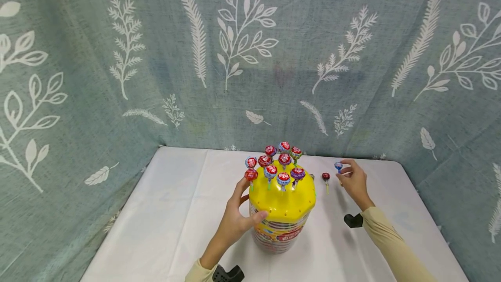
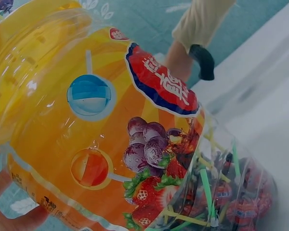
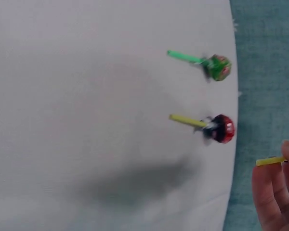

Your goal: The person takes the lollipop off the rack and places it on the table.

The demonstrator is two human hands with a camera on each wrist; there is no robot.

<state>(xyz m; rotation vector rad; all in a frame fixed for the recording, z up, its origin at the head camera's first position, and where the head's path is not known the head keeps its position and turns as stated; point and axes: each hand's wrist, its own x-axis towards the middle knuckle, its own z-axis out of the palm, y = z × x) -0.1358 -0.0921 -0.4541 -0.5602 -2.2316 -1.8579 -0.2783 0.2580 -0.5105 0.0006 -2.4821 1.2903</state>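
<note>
A clear candy jar [image 1: 278, 235] with a yellow lid [image 1: 287, 206] stands upright on the table. Several wrapped lollipops [image 1: 284, 159] stick up from the lid. My left hand [image 1: 235, 216] grips the lid's left side, thumb at the front and fingers behind. In the left wrist view the jar's fruit label [image 2: 149, 149] shows, with more lollipops [image 2: 245, 207] inside. To the right of the jar, my right hand [image 1: 355, 185] pinches a blue-wrapped lollipop [image 1: 338, 166] above the table. Its yellow stick [image 3: 269, 161] shows between the fingers in the right wrist view.
A dark red lollipop [image 1: 325, 177] with a yellow stick lies between jar and right hand. Beside it lies a green lollipop [image 3: 218, 67], mostly hidden behind the jar in the head view. A patterned curtain [image 1: 250, 99] surrounds the white table [image 1: 188, 212].
</note>
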